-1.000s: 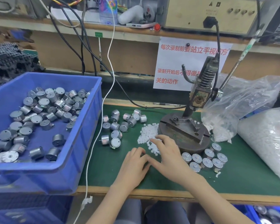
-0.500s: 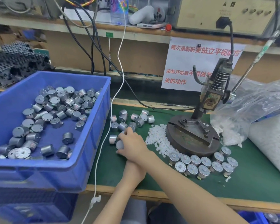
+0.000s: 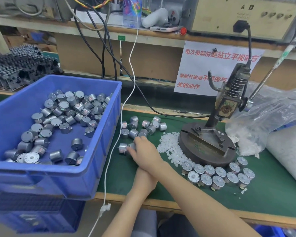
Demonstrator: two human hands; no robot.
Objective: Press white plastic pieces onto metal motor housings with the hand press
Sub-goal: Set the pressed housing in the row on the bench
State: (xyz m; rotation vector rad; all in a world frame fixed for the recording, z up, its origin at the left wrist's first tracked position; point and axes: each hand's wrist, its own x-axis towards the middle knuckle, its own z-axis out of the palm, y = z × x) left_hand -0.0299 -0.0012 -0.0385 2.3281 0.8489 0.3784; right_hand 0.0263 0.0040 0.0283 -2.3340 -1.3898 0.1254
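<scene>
My right hand reaches across to the left and its fingers curl round a metal motor housing in the loose cluster of housings on the green mat. My left hand lies under my right forearm, with its fingers hidden. A pile of small white plastic pieces lies right of my right hand, against the round base of the hand press. Several housings stand on end in front of the base.
A blue bin with several housings fills the left. A white cable hangs down between the bin and my hands. Clear bags of white pieces sit right of the press. Shelf, black cables and paper sign stand behind.
My right hand moved left from the white pile, crossed over my left hand and closed on a housing. My left hand stayed low under the forearm. The camera shifted slightly left.
</scene>
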